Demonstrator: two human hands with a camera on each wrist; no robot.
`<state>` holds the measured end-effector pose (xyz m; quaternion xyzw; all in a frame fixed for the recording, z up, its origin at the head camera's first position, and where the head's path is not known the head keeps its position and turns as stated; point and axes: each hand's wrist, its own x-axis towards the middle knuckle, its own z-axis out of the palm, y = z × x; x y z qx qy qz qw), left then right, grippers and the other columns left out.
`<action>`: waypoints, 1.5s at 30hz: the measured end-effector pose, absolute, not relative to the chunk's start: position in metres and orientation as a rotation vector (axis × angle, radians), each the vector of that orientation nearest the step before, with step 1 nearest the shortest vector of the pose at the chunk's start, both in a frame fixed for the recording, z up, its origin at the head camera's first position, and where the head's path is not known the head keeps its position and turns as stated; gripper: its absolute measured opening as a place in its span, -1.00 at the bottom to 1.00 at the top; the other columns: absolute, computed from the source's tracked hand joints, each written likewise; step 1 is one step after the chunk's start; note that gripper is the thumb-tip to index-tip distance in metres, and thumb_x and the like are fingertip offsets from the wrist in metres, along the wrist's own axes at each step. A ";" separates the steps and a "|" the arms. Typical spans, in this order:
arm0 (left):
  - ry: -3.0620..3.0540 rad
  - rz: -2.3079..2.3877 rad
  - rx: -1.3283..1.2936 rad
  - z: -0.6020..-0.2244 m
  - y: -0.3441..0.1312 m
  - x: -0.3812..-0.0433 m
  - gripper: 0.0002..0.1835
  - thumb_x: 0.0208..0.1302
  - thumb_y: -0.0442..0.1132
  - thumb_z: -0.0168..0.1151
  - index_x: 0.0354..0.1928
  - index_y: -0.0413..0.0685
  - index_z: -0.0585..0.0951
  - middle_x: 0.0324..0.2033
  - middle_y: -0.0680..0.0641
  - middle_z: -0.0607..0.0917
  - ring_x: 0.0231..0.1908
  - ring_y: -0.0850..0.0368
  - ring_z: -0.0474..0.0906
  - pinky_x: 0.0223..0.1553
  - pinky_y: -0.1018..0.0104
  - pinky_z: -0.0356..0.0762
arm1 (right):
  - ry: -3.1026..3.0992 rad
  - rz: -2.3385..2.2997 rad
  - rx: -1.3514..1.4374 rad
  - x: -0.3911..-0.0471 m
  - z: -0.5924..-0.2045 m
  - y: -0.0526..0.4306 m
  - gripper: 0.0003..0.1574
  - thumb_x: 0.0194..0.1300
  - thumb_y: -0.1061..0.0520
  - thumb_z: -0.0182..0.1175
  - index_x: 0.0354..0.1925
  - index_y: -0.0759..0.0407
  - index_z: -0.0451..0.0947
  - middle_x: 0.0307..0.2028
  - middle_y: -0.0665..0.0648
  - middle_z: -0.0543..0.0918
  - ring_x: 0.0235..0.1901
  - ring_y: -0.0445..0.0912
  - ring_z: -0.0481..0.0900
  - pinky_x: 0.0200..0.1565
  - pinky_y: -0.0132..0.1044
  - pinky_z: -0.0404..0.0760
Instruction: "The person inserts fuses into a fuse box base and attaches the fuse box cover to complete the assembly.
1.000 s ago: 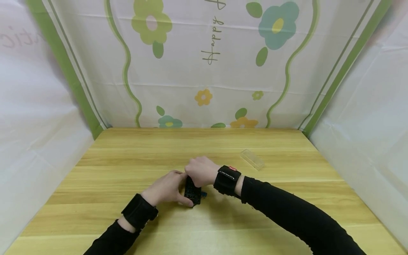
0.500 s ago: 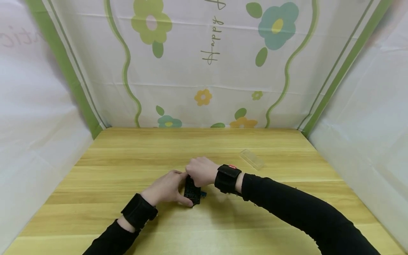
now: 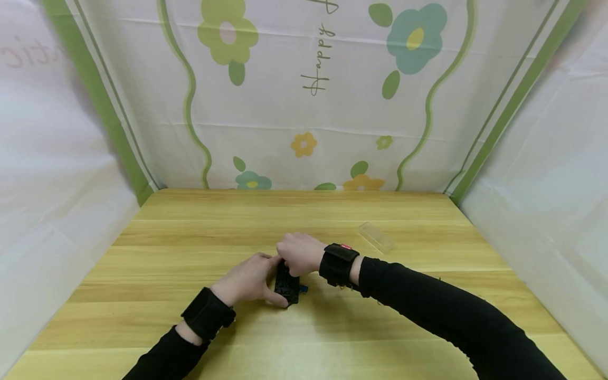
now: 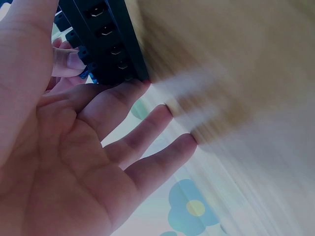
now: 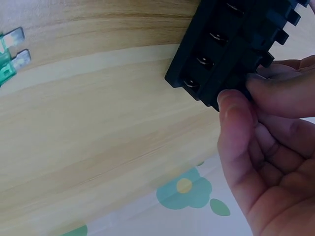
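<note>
A black fuse block with a row of slots lies on the table between my hands. My left hand grips it lengthwise, thumb at the near end and index finger at the far end. Its other fingers stretch out to the tabletop in the left wrist view. At the far end of the block, my right hand pinches with thumb and index finger right against the black plastic. A bit of a small blue blade fuse shows by those fingertips, mostly hidden by fingers and block.
To the right of the block lies a small blue piece. A green blade fuse with metal prongs rests on the wooden table. Farther back on the right is a clear plastic cover. A flowered curtain closes off the back.
Both hands stay at the block. The right hand has shifted only very slightly, and the right forearm has swung a little lower and to the right.
</note>
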<state>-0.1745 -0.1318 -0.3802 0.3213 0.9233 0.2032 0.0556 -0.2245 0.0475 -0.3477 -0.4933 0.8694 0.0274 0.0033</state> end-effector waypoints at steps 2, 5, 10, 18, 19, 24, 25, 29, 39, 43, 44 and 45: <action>2.805 0.623 0.980 -0.380 -0.132 -0.175 0.02 -0.16 0.28 0.45 0.34 -0.08 0.36 0.07 -0.19 0.53 0.09 -0.12 0.42 0.04 0.13 0.39 | 2.729 0.099 -1.563 -0.224 -0.347 0.047 -0.74 0.21 0.26 0.20 -0.53 -0.02 0.40 -0.64 -0.04 0.28 -0.66 -0.21 0.13 -0.57 -0.42 0.05; 2.808 0.629 0.985 -0.379 -0.132 -0.174 0.00 -0.16 0.26 0.46 0.32 -0.07 0.38 0.05 -0.18 0.54 0.07 -0.11 0.44 0.03 0.14 0.40 | 2.720 0.089 -1.574 -0.224 -0.346 0.046 -0.76 0.22 0.26 0.20 -0.51 -0.01 0.42 -0.64 -0.05 0.29 -0.66 -0.22 0.15 -0.57 -0.42 0.07; 2.808 0.617 0.980 -0.379 -0.132 -0.174 0.06 -0.17 0.28 0.45 0.37 -0.08 0.32 0.06 -0.19 0.53 0.09 -0.10 0.43 0.04 0.14 0.39 | 2.673 -0.016 -1.501 -0.227 -0.345 0.048 -0.71 0.27 0.24 0.21 -0.56 0.02 0.41 -0.69 -0.05 0.15 -0.68 -0.21 0.09 -0.57 -0.43 0.09; 2.790 0.608 0.943 -0.379 -0.131 -0.173 0.10 -0.16 0.30 0.43 0.41 -0.07 0.26 0.11 -0.20 0.50 0.14 -0.13 0.38 0.08 0.12 0.36 | 2.552 -0.098 -1.404 -0.229 -0.338 0.049 -0.57 0.31 0.29 0.15 -0.63 0.04 0.27 -0.70 -0.04 -0.01 -0.69 -0.20 -0.03 -0.57 -0.41 0.06; 2.791 0.608 0.947 -0.379 -0.131 -0.173 0.10 -0.15 0.30 0.43 0.41 -0.07 0.26 0.11 -0.20 0.50 0.14 -0.12 0.39 0.09 0.12 0.36 | 2.542 -0.098 -1.395 -0.229 -0.337 0.049 -0.56 0.31 0.30 0.14 -0.64 0.04 0.25 -0.69 -0.04 -0.01 -0.68 -0.20 -0.04 -0.57 -0.41 0.05; 2.794 0.608 0.951 -0.379 -0.131 -0.174 0.09 -0.16 0.30 0.43 0.40 -0.06 0.27 0.10 -0.20 0.51 0.13 -0.12 0.39 0.09 0.12 0.36 | 2.527 -0.111 -1.368 -0.228 -0.332 0.048 -0.47 0.34 0.30 0.11 -0.65 0.03 0.10 -0.66 -0.02 -0.06 -0.65 -0.17 -0.08 -0.55 -0.38 0.03; 2.794 0.607 0.948 -0.379 -0.131 -0.173 0.10 -0.16 0.30 0.43 0.40 -0.07 0.27 0.10 -0.20 0.51 0.13 -0.13 0.39 0.08 0.12 0.36 | 2.533 -0.115 -1.364 -0.227 -0.332 0.048 -0.47 0.35 0.28 0.11 -0.65 0.03 0.10 -0.67 -0.02 -0.06 -0.65 -0.16 -0.08 -0.55 -0.38 0.03; 2.795 0.608 0.945 -0.380 -0.131 -0.173 0.11 -0.17 0.31 0.43 0.41 -0.07 0.26 0.10 -0.21 0.50 0.13 -0.13 0.39 0.08 0.12 0.36 | 2.608 -0.052 -1.387 -0.225 -0.336 0.048 -0.59 0.34 0.23 0.14 -0.61 0.01 0.27 -0.70 -0.04 0.06 -0.69 -0.19 0.04 -0.56 -0.41 0.07; 2.801 0.618 0.961 -0.381 -0.132 -0.174 0.04 -0.16 0.31 0.43 0.36 -0.02 0.33 0.10 -0.18 0.51 0.12 -0.13 0.39 0.07 0.11 0.36 | 2.771 0.178 -1.467 -0.215 -0.342 0.045 -0.80 0.18 0.27 0.25 -0.47 -0.01 0.50 -0.58 -0.08 0.42 -0.61 -0.23 0.32 -0.57 -0.45 0.26; 2.806 0.632 0.991 -0.382 -0.132 -0.174 -0.08 -0.17 0.30 0.44 0.24 -0.03 0.44 0.02 -0.13 0.56 0.06 -0.09 0.45 0.04 0.14 0.39 | 2.765 0.285 -1.533 -0.217 -0.347 0.043 -0.75 0.09 0.23 0.32 -0.51 -0.06 0.45 -0.55 -0.10 0.43 -0.56 -0.24 0.36 -0.54 -0.45 0.35; 2.801 0.645 1.005 -0.382 -0.132 -0.175 -0.12 -0.17 0.28 0.45 0.18 -0.03 0.47 -0.01 -0.09 0.57 0.03 -0.06 0.47 0.02 0.16 0.41 | 2.760 0.315 -1.552 -0.217 -0.348 0.042 -0.74 0.07 0.21 0.34 -0.52 -0.07 0.44 -0.55 -0.11 0.43 -0.56 -0.24 0.37 -0.54 -0.45 0.36; 2.794 0.661 1.022 -0.383 -0.131 -0.175 -0.18 -0.17 0.27 0.45 0.12 -0.03 0.49 -0.05 -0.06 0.59 -0.02 -0.02 0.49 -0.01 0.19 0.43 | 2.754 0.338 -1.569 -0.218 -0.349 0.042 -0.74 0.06 0.20 0.35 -0.51 -0.08 0.44 -0.55 -0.10 0.43 -0.56 -0.24 0.37 -0.55 -0.44 0.37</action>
